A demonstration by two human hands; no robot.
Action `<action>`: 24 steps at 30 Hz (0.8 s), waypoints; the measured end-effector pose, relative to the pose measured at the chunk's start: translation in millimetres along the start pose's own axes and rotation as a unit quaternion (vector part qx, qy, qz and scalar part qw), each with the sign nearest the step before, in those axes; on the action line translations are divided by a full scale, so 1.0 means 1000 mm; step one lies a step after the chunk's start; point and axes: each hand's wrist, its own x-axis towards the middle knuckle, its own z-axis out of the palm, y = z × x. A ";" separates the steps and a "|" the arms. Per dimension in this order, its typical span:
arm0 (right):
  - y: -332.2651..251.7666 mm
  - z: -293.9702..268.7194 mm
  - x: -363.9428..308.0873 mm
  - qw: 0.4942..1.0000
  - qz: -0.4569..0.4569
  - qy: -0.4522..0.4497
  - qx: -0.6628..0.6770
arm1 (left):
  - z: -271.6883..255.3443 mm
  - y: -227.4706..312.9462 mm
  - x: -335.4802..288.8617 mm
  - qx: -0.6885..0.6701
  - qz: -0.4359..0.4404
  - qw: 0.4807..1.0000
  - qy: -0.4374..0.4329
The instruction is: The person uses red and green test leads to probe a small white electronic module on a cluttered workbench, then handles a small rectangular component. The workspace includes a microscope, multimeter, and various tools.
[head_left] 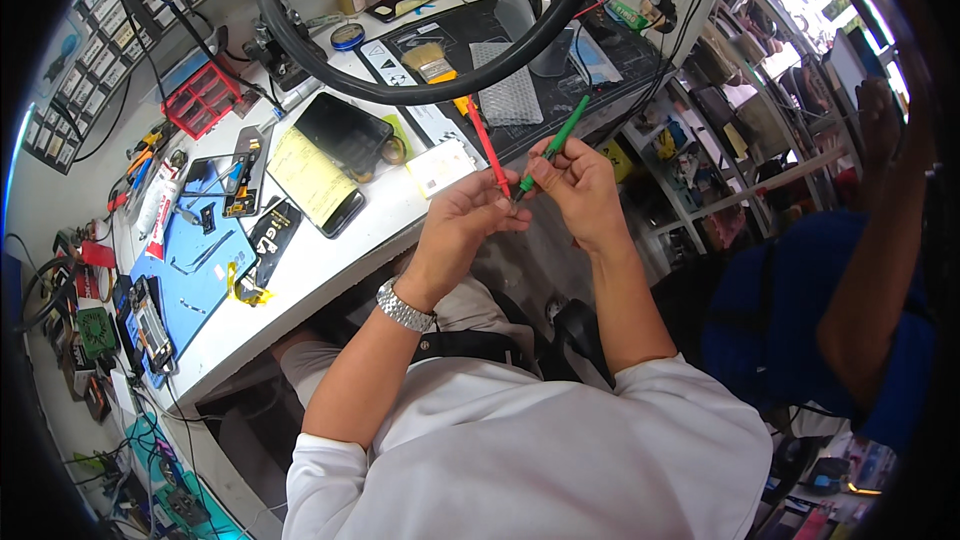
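Left hand grips red stick tool, right hand green one, off tabletop edge; red compartment tray, contents unclear.

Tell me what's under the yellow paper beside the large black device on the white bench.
A dark, phone-like device sticks out past the near end of the yellow paper. The paper covers the rest; anything else beneath can't be seen.
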 end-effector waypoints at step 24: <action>-0.002 -0.042 -0.016 0.991 -0.029 -0.132 0.002 | -0.003 -0.011 -0.005 0.092 0.016 0.993 0.066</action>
